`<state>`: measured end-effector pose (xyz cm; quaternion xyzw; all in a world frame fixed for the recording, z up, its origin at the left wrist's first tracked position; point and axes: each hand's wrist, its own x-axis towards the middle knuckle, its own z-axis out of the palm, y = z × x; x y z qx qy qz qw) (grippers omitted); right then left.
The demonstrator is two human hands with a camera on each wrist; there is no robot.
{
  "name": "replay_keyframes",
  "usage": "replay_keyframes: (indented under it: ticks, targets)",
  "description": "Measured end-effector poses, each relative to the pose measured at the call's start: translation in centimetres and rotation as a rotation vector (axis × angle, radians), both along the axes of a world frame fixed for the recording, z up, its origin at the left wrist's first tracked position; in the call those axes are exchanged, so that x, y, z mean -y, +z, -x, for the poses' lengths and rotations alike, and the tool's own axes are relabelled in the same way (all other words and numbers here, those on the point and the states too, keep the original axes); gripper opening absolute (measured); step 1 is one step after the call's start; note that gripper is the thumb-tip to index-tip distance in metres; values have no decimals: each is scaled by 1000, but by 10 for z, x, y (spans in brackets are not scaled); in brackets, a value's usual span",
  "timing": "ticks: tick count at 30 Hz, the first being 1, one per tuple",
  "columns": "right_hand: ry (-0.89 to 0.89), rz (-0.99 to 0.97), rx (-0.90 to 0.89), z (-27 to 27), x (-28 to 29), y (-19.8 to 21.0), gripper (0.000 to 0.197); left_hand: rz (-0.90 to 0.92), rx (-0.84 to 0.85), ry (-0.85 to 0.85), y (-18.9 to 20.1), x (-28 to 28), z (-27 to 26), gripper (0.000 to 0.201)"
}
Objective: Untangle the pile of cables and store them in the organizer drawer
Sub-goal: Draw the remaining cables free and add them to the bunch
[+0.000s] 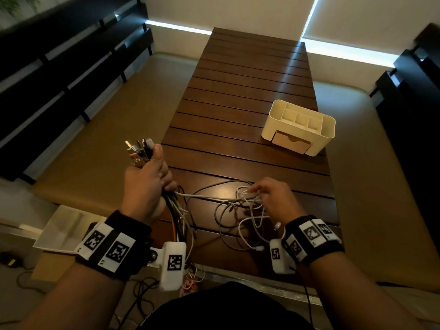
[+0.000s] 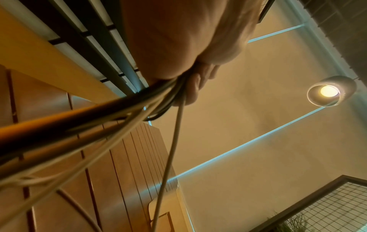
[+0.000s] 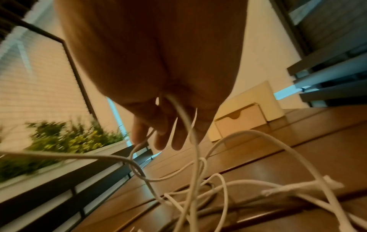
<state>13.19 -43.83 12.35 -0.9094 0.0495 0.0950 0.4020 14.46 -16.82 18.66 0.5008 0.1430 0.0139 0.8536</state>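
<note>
The left hand [image 1: 145, 184] is gripping a bundle of cables [image 1: 142, 148] in a fist, plug ends sticking up above the thumb, raised beside the bench [image 1: 238, 96]. The right hand [image 1: 273, 198] is pinching a white cable [image 1: 247, 191] from the tangle lying on the bench. The organizer [image 1: 297, 127] is sitting farther back to the right, its drawer [image 1: 291, 141] slightly pulled out.

Bench: dark slatted wood bench [image 1: 250, 96] | Walls: cream blinds [image 1: 369, 17] edged with thin daylight | Sides: black slatted frames [image 1: 59, 58] | Floor: tan surface [image 1: 100, 144] | Light: lit ceiling lamp [image 2: 329, 91] | Greenery: planter [image 3: 65, 138]
</note>
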Motion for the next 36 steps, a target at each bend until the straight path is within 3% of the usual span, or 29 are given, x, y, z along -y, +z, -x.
replay_keyframes:
  ticks: [6,10,15,18,22,25,27,30,33,36]
  targets:
    - [-518,55,89,-23,52,-5,36,-24,11,-1,3,-7,1,39]
    - [-675,19,105,-31,76,-6,31,-68,14,-15,5,-11,1,36]
    - [-444,146,30,-28,68,-6,27,-102,17,-29,4,-11,0,36]
    - [-290,90,146,-17,31,9,26,-98,38,-49,4,-4,1,37]
    - [145,-72,301,1,-29,47,33,-90,47,-93,6,13,3,33]
    - [476,-54,175,5,-67,63,39,-89,64,-124,10,23,5,34]
    - [577,28,95,4,-77,59,26,-85,77,-122,15,18,3,32]
    - [493,42,4,-1,-59,42,22,-51,101,-25,26,-12,-8,29]
    - [208,-68,-55,-4,-25,36,25,-56,109,63,30,-48,-15,32]
    - [116,-55,-6,-12,-14,40,27,-147,87,-54,28,-51,-9,23]
